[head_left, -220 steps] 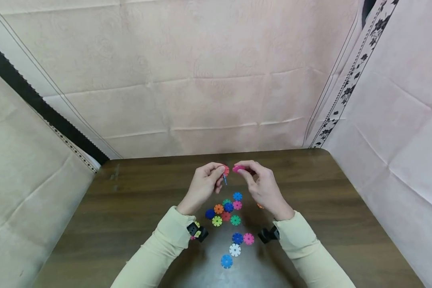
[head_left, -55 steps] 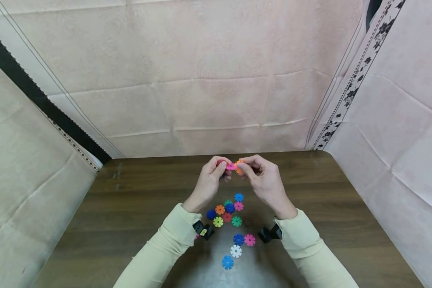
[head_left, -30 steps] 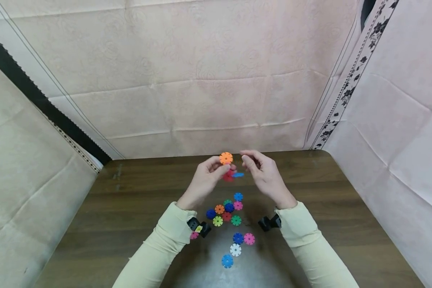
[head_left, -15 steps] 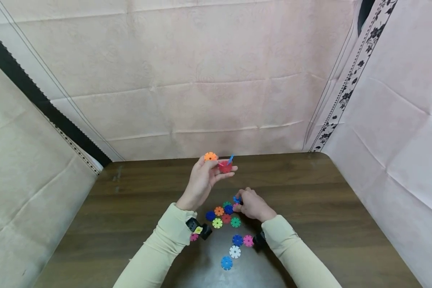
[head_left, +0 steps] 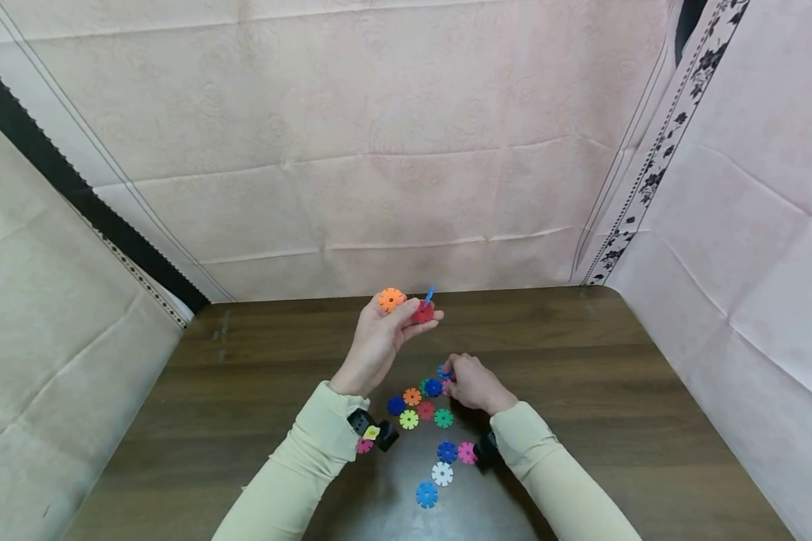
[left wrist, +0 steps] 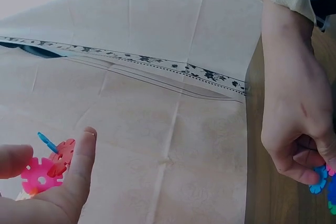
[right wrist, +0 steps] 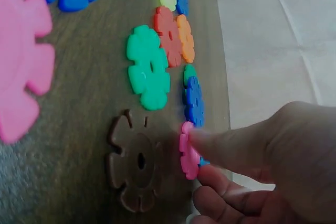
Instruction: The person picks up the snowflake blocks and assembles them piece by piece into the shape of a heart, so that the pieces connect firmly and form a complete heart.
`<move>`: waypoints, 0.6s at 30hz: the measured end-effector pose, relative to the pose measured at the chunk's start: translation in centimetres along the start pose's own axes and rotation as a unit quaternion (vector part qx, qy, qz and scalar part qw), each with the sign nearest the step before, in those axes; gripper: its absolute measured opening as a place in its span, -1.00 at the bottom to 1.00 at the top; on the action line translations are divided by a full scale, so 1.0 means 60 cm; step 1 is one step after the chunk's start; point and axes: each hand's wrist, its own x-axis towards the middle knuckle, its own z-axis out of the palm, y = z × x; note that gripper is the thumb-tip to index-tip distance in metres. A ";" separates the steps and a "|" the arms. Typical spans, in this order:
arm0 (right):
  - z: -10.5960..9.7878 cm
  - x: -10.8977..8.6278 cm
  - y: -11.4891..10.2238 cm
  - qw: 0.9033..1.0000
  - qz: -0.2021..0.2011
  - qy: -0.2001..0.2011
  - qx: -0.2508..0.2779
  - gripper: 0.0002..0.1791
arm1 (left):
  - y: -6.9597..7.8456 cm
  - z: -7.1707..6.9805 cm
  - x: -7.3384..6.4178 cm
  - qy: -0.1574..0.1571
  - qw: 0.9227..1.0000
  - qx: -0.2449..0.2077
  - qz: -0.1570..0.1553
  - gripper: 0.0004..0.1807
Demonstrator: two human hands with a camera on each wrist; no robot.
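Observation:
My left hand [head_left: 374, 344] holds up a joined cluster of slotted snowflake discs. An orange disc [head_left: 391, 300], a red disc [head_left: 422, 312] and a blue disc [head_left: 430, 294] show in the head view. A pink disc [left wrist: 32, 174] links them in the left wrist view. Down at the table, my right hand [head_left: 477, 387] has its thumb on a pink disc [right wrist: 189, 153], with curled fingers at that disc's other edge. Those fingertips also touch a light blue disc [left wrist: 317, 180] beside it. The right hand partly hides both discs.
Several discs lie close by, among them green [head_left: 443, 418], red [head_left: 425, 410] and yellow [head_left: 409, 418]. A brown disc [right wrist: 134, 163] blends into the wooden table [head_left: 277, 361]. Nearer me are a white disc [head_left: 442, 473] and a large blue disc [head_left: 426, 494].
The orange disc joined the cluster, which stays in my left hand. My right hand let go and moved down to the pink and blue discs. The dark blue disc beside them shifted slightly.

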 end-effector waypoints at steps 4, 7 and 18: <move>-0.004 -0.004 -0.003 1.000 0.009 -0.010 -0.009 -0.63 | -0.002 -0.001 -0.001 -0.003 1.000 0.022 0.002 -0.73; -0.007 -0.005 -0.003 1.000 0.010 -0.020 -0.008 -0.58 | -0.004 -0.001 -0.002 -0.003 0.999 0.041 0.005 -0.71; -0.041 -0.011 0.013 0.992 -0.009 -0.013 0.129 -0.90 | -0.004 -0.005 -0.011 0.005 0.997 0.071 0.000 -0.67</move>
